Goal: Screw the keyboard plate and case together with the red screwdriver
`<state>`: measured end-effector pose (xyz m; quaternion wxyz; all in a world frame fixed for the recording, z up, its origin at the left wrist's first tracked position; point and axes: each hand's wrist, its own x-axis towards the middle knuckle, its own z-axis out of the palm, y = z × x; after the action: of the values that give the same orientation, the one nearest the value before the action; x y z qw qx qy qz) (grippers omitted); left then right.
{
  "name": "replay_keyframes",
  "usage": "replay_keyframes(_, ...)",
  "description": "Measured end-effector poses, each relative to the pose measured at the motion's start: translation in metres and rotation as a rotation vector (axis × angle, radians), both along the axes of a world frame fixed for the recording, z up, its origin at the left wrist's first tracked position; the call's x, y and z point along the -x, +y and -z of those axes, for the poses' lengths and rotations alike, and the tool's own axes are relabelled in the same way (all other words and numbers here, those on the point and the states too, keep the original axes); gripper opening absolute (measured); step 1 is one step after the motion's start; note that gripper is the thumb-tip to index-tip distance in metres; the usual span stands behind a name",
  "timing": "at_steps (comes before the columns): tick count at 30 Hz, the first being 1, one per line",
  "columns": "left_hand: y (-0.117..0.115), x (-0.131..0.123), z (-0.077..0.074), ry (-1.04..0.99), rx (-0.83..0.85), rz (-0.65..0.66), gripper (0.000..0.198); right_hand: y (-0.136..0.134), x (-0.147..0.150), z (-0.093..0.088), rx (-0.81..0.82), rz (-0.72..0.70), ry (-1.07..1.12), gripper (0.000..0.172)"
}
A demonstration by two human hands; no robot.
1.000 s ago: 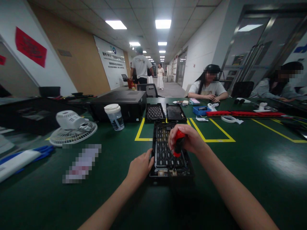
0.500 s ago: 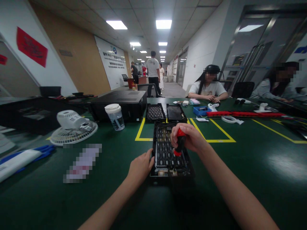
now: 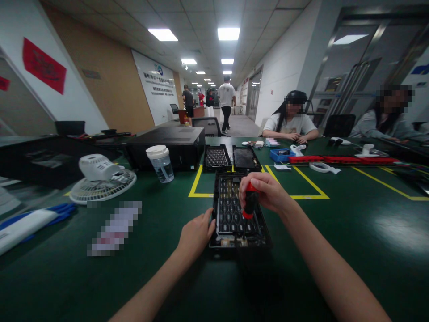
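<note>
A black, tray-like case (image 3: 231, 214) with rows of rounded cells lies on the green table in front of me. My left hand (image 3: 198, 229) grips its left wall, thumb and fingers at the rim. Wrapped around a red and black screwdriver (image 3: 250, 201), my right hand (image 3: 264, 190) is above the case's right half. The screwdriver stands nearly upright, its shaft pointing down to the near end of the case, where small pale parts (image 3: 229, 242) sit. The tip is too dark to make out.
Two similar black trays (image 3: 216, 157) lie beyond the case. To the left are a lidded cup (image 3: 161, 163), a white fan (image 3: 102, 179) and a large black box (image 3: 166, 145). A blue bin (image 3: 282, 155) and tape roll (image 3: 320, 167) lie right. A person (image 3: 291, 123) sits across the table.
My right hand and wrist have turned slightly on the screwdriver, which stays in place. My left hand has not moved. In the background, a walking person has shifted right and farther away.
</note>
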<state>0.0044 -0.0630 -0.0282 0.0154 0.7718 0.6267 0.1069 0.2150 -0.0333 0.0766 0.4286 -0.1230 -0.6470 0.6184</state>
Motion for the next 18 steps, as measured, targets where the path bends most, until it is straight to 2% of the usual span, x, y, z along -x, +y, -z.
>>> replay_keyframes(18,-0.0006,-0.0011,-0.0004,0.004,-0.005,-0.001,0.040,-0.0016,-0.0035,-0.0052,-0.100,0.095,-0.117,0.021)
